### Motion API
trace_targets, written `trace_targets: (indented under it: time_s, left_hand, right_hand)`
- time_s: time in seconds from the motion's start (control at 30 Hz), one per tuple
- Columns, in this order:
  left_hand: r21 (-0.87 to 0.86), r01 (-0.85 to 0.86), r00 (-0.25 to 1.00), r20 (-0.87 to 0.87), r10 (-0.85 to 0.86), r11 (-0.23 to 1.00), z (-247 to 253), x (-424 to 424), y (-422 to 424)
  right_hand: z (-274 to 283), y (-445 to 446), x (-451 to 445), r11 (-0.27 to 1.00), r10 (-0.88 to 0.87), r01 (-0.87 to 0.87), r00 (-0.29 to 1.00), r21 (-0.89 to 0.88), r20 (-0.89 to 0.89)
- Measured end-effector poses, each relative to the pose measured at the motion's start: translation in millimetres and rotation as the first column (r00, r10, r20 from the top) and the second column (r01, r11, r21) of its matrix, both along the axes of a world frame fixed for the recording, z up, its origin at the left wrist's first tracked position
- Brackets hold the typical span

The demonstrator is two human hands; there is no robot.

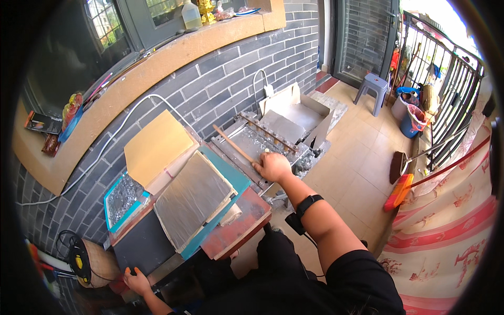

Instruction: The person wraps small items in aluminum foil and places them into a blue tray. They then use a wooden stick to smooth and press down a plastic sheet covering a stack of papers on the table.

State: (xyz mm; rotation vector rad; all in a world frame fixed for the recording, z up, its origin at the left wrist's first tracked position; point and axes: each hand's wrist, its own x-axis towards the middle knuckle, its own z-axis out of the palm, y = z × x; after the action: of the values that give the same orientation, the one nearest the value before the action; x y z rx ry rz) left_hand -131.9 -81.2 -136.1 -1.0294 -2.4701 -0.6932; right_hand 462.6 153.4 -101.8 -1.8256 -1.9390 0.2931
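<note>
A thin wooden stick [232, 144] is held in my right hand [275, 165], its far end pointing up and left. Beneath it is a metal plate [250, 141] scattered with silvery flakes, crossed by a rusty bar [271, 134] with bolts. My left hand [137, 280] rests at the near corner of a dark board [139, 244], thumb and finger apart. Between the hands, a stack of grey, foil-like sheets [193, 197] lies on a teal board [232, 169]. Beside it sits a thick stack of yellow paper [159, 147].
A blue-rimmed tray [108, 202] holds silvery scraps. A red-brown wooden board [240, 224] juts toward me. Past the plate stands an open box [321, 108]. A brick wall [220, 82] with a white cable [130, 122] runs alongside; a stool [372, 88] and brooms [398, 191] are right.
</note>
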Motion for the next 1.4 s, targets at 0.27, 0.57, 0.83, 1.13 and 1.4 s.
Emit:
trace_targets:
  time_s: [0.27, 0.57, 0.83, 1.13, 1.4]
  left_hand:
    - [-0.049, -0.054, 0.998, 0.016, 0.055, 0.997, 3, 5, 1]
    - [-0.025, -0.026, 0.999, 0.023, 0.027, 0.999, 5, 8, 3]
    - [-0.036, -0.045, 0.997, 0.053, 0.047, 0.998, 4, 7, 4]
    - [-0.07, -0.057, 0.997, 0.049, 0.061, 0.996, 6, 9, 2]
    - [-0.096, -0.044, 0.996, 0.072, 0.051, 0.994, 8, 11, 7]
  right_hand:
    - [12, -1, -1, 0.994, 0.023, -0.019, 0.999, -0.111, 0.028]
    - [-1, 3, -1, 0.999, -0.023, 0.024, 0.999, -0.035, 0.045]
    - [-2, 4, -2, 0.999, -0.021, 0.023, 0.998, -0.029, 0.063]
    - [7, -1, -4, 0.996, -0.008, 0.015, 0.997, -0.09, 0.072]
    - [9, 0, -2, 0.996, -0.027, 0.032, 0.998, -0.081, 0.058]
